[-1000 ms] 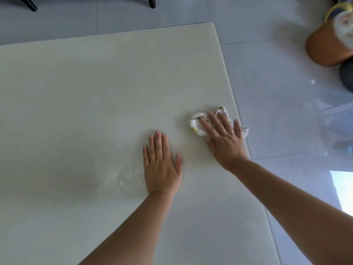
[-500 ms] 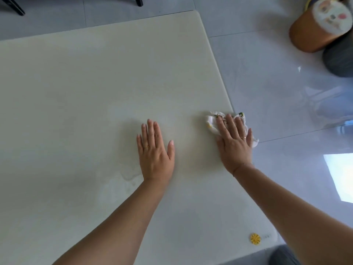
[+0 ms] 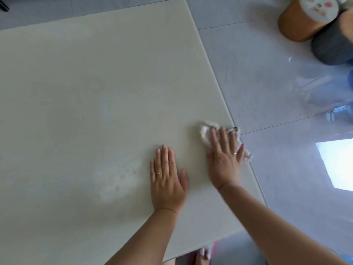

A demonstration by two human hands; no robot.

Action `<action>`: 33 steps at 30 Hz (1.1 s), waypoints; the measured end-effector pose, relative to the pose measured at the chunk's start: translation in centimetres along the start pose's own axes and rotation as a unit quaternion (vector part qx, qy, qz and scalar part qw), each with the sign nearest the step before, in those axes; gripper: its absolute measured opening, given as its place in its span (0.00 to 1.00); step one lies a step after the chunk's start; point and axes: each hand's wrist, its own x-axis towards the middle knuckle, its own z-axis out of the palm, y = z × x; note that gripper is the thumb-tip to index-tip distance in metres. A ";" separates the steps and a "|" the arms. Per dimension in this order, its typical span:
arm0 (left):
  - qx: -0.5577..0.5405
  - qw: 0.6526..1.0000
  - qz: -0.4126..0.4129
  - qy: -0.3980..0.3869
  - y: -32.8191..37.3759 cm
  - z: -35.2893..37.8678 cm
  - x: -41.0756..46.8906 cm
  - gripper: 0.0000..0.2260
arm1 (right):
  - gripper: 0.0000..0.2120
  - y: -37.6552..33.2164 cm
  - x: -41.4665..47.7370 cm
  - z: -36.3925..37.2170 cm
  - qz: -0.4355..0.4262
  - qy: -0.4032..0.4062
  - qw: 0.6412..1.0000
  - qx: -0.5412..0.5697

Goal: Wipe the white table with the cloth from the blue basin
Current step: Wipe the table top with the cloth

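Right hand (image 3: 224, 161) lies flat, fingers straight & a bit spread, pressing the crumpled white cloth (image 3: 205, 131) onto the white table (image 3: 95, 83) at its right edge. Left hand (image 3: 168, 180) rests flat just beside it, fingers together, holding nothing. From the head view I'd say wiping's approx. mid-way: damp smear (image 3: 122, 175) beside the left hand, far part prob. not yet wiped.

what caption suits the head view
Right hand presses cloth near the edge of the white table; left hand rests flat.
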 end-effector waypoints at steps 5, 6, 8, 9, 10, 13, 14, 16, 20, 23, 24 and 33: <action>0.003 1.000 0.003 0.012 0.0 0.0 0.0 0.28 | 0.24 1.2 -4.3 0.5 -0.252 -0.027 0.964 -0.084; 0.002 1.000 0.004 0.012 0.0 0.0 -0.1 0.28 | 0.24 2.9 -3.7 0.0 -0.267 -0.028 0.958 -0.101; 0.004 1.000 0.005 0.014 -0.1 0.1 -0.1 0.29 | 0.24 5.9 -2.6 -1.4 -0.215 -0.029 0.972 -0.091; 0.006 1.000 0.006 0.017 -0.1 0.2 -0.2 0.29 | 0.24 6.7 -2.4 -1.8 -0.160 -0.036 0.985 -0.060; 0.008 1.000 0.006 0.020 -0.1 0.2 -0.2 0.29 | 0.25 6.8 -2.7 -1.7 -0.106 -0.034 0.993 -0.027; 0.014 1.000 -0.005 0.013 0.2 0.1 -0.1 0.29 | 0.26 4.4 -7.0 0.1 -0.046 -0.024 0.999 -0.018; 0.018 1.000 -0.004 0.008 0.3 0.1 -0.1 0.29 | 0.27 3.8 -8.8 0.7 -0.078 -0.032 0.996 -0.028; 0.031 1.000 -0.001 0.004 0.5 -0.2 -0.2 0.30 | 0.27 4.5 -11.3 0.7 -0.191 -0.054 0.978 -0.062; 0.022 0.999 -0.039 0.025 0.6 -0.5 -2.3 0.30 | 0.25 10.4 -10.1 -1.5 -0.266 -0.049 0.956 -0.113; 0.008 0.999 -0.024 0.023 2.3 0.1 -6.3 0.29 | 0.26 12.0 -10.4 -2.1 -0.092 -0.047 0.995 -0.007; 0.003 1.000 -0.017 0.017 3.0 0.6 -7.7 0.29 | 0.28 11.1 -11.4 -1.7 -0.051 -0.032 0.998 0.006; -0.009 0.999 -0.030 0.009 3.8 1.8 -10.3 0.27 | 0.24 12.2 -16.0 -0.5 -0.300 -0.015 0.949 -0.100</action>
